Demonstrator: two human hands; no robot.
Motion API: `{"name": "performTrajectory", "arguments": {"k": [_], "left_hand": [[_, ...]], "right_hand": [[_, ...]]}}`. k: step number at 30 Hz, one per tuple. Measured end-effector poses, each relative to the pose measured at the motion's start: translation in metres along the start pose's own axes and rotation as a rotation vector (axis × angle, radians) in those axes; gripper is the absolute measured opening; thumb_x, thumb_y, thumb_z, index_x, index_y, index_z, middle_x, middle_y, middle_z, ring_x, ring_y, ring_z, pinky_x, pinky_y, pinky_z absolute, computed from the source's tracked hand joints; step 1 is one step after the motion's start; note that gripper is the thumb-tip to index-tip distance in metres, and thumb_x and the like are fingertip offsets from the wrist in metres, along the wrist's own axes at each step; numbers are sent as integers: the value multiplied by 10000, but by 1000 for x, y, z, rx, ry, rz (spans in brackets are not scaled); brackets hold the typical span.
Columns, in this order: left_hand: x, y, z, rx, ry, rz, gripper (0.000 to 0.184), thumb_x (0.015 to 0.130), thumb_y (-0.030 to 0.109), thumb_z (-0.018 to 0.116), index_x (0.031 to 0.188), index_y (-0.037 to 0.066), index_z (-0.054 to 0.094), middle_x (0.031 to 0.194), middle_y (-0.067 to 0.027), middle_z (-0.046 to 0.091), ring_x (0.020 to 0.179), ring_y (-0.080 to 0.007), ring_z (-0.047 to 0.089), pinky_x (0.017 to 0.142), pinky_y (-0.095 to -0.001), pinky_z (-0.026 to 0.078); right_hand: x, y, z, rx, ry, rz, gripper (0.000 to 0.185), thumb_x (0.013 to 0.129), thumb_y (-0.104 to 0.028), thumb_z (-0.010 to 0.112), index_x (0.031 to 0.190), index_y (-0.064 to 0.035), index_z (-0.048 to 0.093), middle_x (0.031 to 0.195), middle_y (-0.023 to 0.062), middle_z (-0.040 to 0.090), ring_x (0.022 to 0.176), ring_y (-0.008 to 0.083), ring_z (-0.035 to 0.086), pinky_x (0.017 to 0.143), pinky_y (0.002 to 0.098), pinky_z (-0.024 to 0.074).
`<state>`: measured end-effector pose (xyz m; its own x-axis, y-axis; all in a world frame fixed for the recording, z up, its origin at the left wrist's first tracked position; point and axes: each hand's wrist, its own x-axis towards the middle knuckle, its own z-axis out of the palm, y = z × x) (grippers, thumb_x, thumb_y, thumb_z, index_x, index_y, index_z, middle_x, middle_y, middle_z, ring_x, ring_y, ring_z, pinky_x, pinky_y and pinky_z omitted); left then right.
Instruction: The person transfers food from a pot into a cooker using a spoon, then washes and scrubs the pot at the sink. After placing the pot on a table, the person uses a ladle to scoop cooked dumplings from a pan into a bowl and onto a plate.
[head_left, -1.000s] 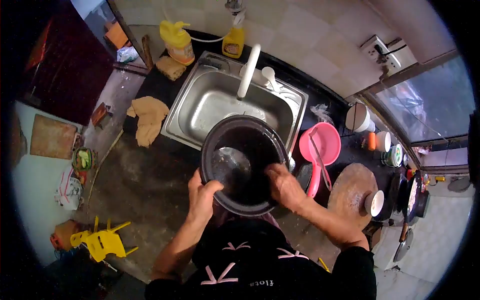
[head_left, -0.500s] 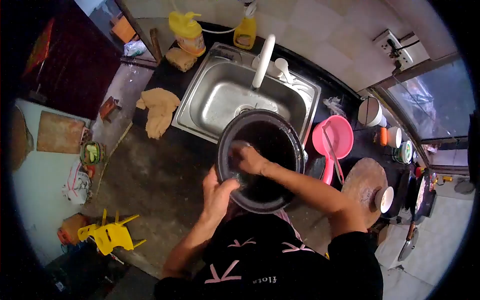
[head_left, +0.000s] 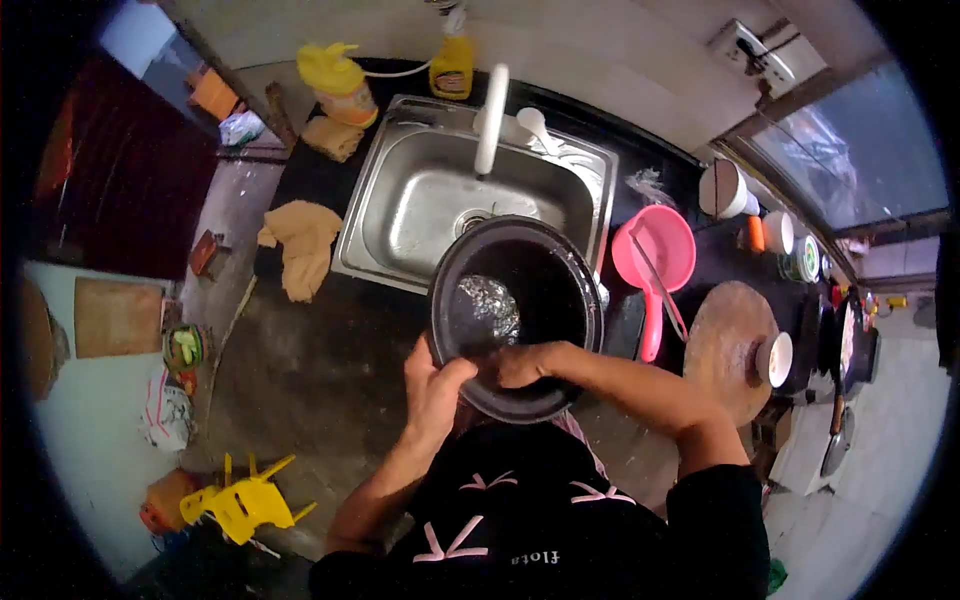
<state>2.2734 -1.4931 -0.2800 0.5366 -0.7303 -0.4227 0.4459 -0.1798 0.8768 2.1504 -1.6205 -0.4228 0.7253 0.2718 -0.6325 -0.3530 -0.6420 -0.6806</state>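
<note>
A dark round pot (head_left: pixel 573 300) is tilted toward me over the front edge of the steel sink (head_left: pixel 400 190). My left hand (head_left: pixel 434 390) grips its left rim, thumb over the edge. Inside the pot, low near the front wall, is my right hand (head_left: pixel 522 366), its fingers bent inward; whether they hold anything is hidden. Shiny water (head_left: pixel 488 308) shows in the pot to the left of centre. The white faucet (head_left: pixel 491 120) arches over the sink behind the pot.
To the right are a pink ladle (head_left: pixel 668 250), a round wooden board (head_left: pixel 728 345) and a white bowl (head_left: pixel 774 360). A tan cloth (head_left: pixel 302 248) lies left of the sink. Yellow bottles (head_left: pixel 452 68) stand behind it. A yellow chair (head_left: pixel 245 505) is on the floor.
My right hand went from the pot's right rim into its left side, then moved down toward the front wall. My left hand keeps its grip. The water's surface now looks broken and rippled.
</note>
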Motion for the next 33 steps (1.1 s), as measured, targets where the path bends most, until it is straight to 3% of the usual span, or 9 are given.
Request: {"name": "performTrajectory", "arguments": {"k": [4,6,9,13,16,24,26,28,33], "left_hand": [[4,-1,-2,9,-33,28,358,699,2,575,1057,-7,593,922,-26,630,800,-141,568,756,-285,464],[6,1,-8,17,-54,-13,393,690,6,573,1082,-9,589,937,-35,638,820,-147,577,773,-289,468],[13,5,-10,7,-69,-19,422,684,9,568,1105,-7,586,951,-37,642,833,-149,581,786,-288,467],[16,7,-13,-18,-76,-29,449,679,9,563,1128,-7,582,964,-40,644,848,-152,583,801,-285,465],[18,9,-15,-7,-101,-19,458,682,9,565,1139,-3,580,982,-43,645,863,-149,582,814,-284,464],[18,4,-14,34,-150,-29,423,691,-3,561,1113,8,585,952,-14,637,831,-131,573,795,-276,464],[18,8,-11,9,-118,-9,404,693,-5,562,1095,5,585,938,-18,632,823,-129,569,784,-273,463],[19,8,-13,-31,-98,-14,400,692,-8,563,1092,1,583,939,-23,633,823,-131,570,782,-273,464],[16,13,-13,-11,-122,-39,398,697,4,564,1094,-10,579,953,-28,630,847,-149,575,791,-281,457]], "right_hand": [[-36,14,-27,-414,593,130,305,840,-135,512,1121,-65,608,1133,173,619,986,357,623,801,441,530],[-87,-19,-57,-5,624,111,306,862,-103,537,1156,-45,600,1132,181,605,1073,353,587,911,418,485],[-137,-36,-48,-135,1194,98,354,837,-70,581,1185,-12,563,1152,206,581,1089,399,549,940,434,463],[-115,-40,7,-208,1188,608,797,887,-280,598,1477,43,169,1498,312,200,1381,443,253,1131,496,241],[-129,-50,-9,-198,1039,621,805,894,-332,584,1468,62,181,1502,320,191,1401,463,195,1151,498,191],[-67,-47,-57,-372,1188,619,839,847,-283,615,1439,128,186,1502,327,191,1417,449,176,1161,479,178],[-58,-49,-60,-426,1212,368,743,802,-92,557,1444,91,231,1489,308,248,1399,444,239,1157,449,225],[-59,-55,-46,-138,983,-26,711,798,-53,536,1455,24,275,1471,277,312,1373,424,309,1134,425,289],[-23,-5,-44,-131,771,341,618,798,-51,525,1400,-8,392,1368,259,447,1204,392,504,1045,426,399]]}}
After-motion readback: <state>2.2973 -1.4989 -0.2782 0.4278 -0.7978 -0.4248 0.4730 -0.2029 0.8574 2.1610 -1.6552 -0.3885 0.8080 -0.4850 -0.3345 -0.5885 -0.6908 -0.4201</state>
